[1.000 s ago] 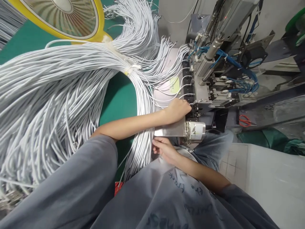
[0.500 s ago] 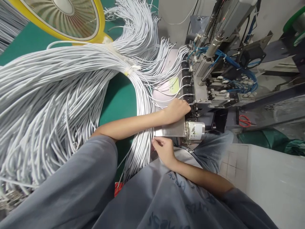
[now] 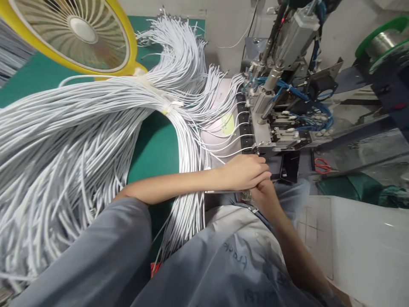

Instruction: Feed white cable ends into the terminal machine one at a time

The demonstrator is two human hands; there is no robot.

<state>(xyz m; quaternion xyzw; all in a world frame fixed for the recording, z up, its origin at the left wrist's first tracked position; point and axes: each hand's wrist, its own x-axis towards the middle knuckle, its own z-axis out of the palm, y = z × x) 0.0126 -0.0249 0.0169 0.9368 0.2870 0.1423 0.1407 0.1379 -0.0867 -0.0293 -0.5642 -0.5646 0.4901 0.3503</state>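
Observation:
My left hand is closed in front of a bench machine, palm down with curled fingers. One white cable runs under this hand and disappears there. My right hand meets the left from below, its fingers closed against the left fingertips; whatever they grip is hidden. Just beyond the hands, several white cables enter a row of black slots along the machine's edge. A thick bundle of white cables passes beneath my left forearm.
A yellow fan stands at the upper left on the green table mat. Tied white cables spread across the left. Red-handled scissors and a black phone-like slab lie right of the machine. A green wire spool sits farther back.
My right hand has moved from the edge of the cable bundle rightward and up to meet my left hand. The left has shifted slightly down in view. The labelled cylinder is now covered.

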